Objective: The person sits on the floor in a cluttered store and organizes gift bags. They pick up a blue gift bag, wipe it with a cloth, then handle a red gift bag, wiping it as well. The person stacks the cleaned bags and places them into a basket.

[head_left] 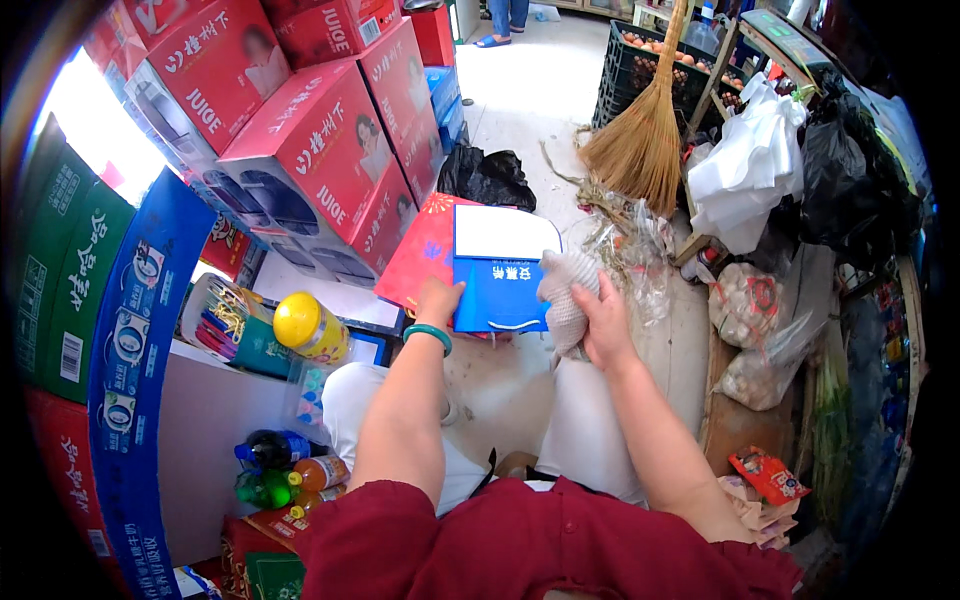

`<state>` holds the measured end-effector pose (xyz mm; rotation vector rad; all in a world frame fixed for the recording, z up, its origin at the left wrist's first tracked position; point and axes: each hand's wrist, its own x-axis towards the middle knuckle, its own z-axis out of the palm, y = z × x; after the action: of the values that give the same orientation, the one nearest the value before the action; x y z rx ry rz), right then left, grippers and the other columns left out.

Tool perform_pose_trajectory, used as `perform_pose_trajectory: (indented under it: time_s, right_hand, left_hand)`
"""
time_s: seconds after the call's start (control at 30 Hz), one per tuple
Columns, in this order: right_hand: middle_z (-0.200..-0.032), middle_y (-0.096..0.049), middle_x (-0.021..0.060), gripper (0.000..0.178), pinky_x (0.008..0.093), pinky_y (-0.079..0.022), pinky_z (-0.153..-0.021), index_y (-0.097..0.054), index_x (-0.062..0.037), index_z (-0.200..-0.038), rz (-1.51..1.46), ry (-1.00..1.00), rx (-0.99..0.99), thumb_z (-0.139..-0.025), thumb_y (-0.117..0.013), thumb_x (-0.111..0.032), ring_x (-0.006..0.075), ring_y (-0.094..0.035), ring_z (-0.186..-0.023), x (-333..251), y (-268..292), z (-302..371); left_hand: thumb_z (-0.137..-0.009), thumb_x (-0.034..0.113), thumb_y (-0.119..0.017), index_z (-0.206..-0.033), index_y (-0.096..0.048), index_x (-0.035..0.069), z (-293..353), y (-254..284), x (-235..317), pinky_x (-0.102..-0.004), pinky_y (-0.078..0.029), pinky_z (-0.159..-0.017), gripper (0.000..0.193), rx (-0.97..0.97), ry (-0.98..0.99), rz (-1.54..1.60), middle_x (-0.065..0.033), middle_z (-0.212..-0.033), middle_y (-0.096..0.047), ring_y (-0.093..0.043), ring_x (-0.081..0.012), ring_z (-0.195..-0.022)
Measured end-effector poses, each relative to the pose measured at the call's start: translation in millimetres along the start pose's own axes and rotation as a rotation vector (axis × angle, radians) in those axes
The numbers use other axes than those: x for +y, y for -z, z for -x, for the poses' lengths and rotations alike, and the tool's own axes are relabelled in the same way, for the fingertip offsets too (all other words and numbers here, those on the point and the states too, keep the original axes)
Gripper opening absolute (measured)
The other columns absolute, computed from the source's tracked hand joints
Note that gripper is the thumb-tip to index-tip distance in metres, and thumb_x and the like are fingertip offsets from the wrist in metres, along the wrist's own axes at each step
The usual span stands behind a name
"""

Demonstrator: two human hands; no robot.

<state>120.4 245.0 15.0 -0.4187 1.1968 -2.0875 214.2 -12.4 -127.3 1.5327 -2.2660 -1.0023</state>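
Observation:
In front of my knees lies a blue-and-white paper gift bag (490, 283) with a white cord handle, overlapping a red gift bag (412, 262). My left hand (437, 302), with a green bangle at the wrist, is closed at the blue bag's left edge, over the red one. Gripped in my right hand (604, 322) is a bunched, pale grey knitted piece (566, 292). It hangs beside the blue bag's right edge, and its full shape cannot be made out.
Red cartons (320, 150) are stacked at the left, with a yellow-lidded canister (310, 328) and drink bottles (270, 470) nearer me. A straw broom (640, 140), an egg crate (655, 70), white plastic bags (745, 165) and bagged garlic (745, 305) line the right. A black bag (487, 178) lies ahead.

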Motion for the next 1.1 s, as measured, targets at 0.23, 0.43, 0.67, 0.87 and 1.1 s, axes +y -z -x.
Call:
perform_pose_trajectory:
  time_s: [0.23, 0.43, 0.67, 0.87, 1.1]
  right_hand:
    - [-0.108, -0.056, 0.0069, 0.036, 0.0272, -0.044, -0.084, -0.046, 0.0001, -0.118, 0.120, 0.025, 0.016, -0.085, -0.057, -0.007, 0.0137, -0.055, -0.096, 1.8, 4.5, 12.4]
    - [-0.104, -0.058, 0.0059, 0.031, 0.0267, -0.045, -0.081, -0.046, -0.0006, -0.115, 0.039, 0.079, 0.028, -0.086, -0.055, -0.007, 0.0126, -0.055, -0.091, -1.6, 2.1, 7.4]
    - [-0.107, -0.057, 0.0058, 0.031, 0.0289, -0.046, -0.084, -0.046, -0.0027, -0.118, 0.022, 0.134, 0.049, -0.088, -0.053, -0.007, 0.0144, -0.056, -0.095, 4.8, 1.9, -2.2]
    - [-0.109, -0.057, 0.0061, 0.036, 0.0272, -0.042, -0.087, -0.045, -0.0019, -0.121, 0.189, 0.315, 0.139, -0.088, -0.055, -0.012, 0.0144, -0.054, -0.098, -1.7, -11.5, -7.8]
    - [-0.108, -0.058, 0.0058, 0.043, 0.0270, -0.045, -0.084, -0.044, -0.0019, -0.125, -0.022, 0.178, 0.068, -0.086, -0.059, -0.013, 0.0140, -0.055, -0.096, -4.1, -6.6, -11.7]
  left_hand:
    - [-0.079, 0.024, -0.067, -0.092, -0.060, -0.005, 1.1, -10.2, 5.5, -0.0388, -0.050, -0.073, 0.032, -0.281, 0.026, 0.106, -0.0204, -0.088, -0.065, -0.063, -0.0309, -0.081]
    - [-0.087, 0.008, -0.058, -0.084, -0.055, 0.007, 30.4, 26.7, 1.8, -0.0266, -0.043, -0.058, 0.004, -0.420, 0.045, 0.960, -0.0008, -0.074, -0.053, -0.048, -0.0103, -0.065]
    - [-0.089, 0.009, -0.056, -0.090, -0.055, 0.004, 113.4, 118.0, 14.4, -0.0228, -0.047, -0.068, 0.006, -0.318, -0.163, 1.125, -0.0023, -0.084, -0.058, -0.054, -0.0087, -0.075]
    - [-0.089, 0.004, -0.052, -0.102, -0.049, 0.005, 159.0, 138.2, 6.0, -0.0248, -0.049, -0.079, 0.013, -0.486, -0.245, 1.278, -0.0053, -0.096, -0.060, -0.058, -0.0105, -0.086]
    - [-0.088, 0.010, -0.057, -0.116, -0.045, 0.005, 175.4, 151.8, -5.7, -0.0284, -0.047, -0.088, 0.032, -0.611, -0.281, 1.388, -0.0075, -0.110, -0.057, -0.056, -0.0154, -0.101]
